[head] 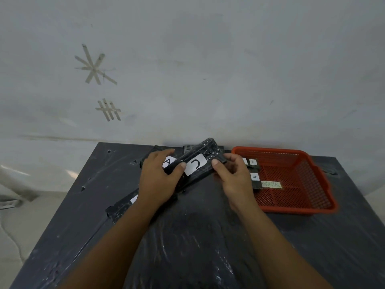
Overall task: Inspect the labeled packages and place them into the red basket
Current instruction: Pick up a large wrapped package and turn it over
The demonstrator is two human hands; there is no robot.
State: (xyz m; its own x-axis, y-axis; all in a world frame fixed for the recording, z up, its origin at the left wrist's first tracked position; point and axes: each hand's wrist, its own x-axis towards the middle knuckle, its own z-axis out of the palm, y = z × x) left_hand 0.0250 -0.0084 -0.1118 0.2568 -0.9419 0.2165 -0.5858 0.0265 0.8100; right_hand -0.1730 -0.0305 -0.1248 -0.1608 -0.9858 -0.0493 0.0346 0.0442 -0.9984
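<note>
Both hands, left hand (158,180) and right hand (233,176), pinch the C package (200,161) ends; probably light, slick wrap, grip edges.

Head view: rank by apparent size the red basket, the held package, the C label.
1. Red mesh plastic basket
2. Black wrapped package in both hands, though it sits nearer the camera
3. White paper label marked C

The black package (198,163) nearest the red basket (308,161) carries a white label reading "C". The package just left of it (154,157) shows "A". Inside the basket, another small package (255,180) reads "A", beside a pale strip (271,184) whose blurred lettering seems to read "ABNORMAL".
</note>
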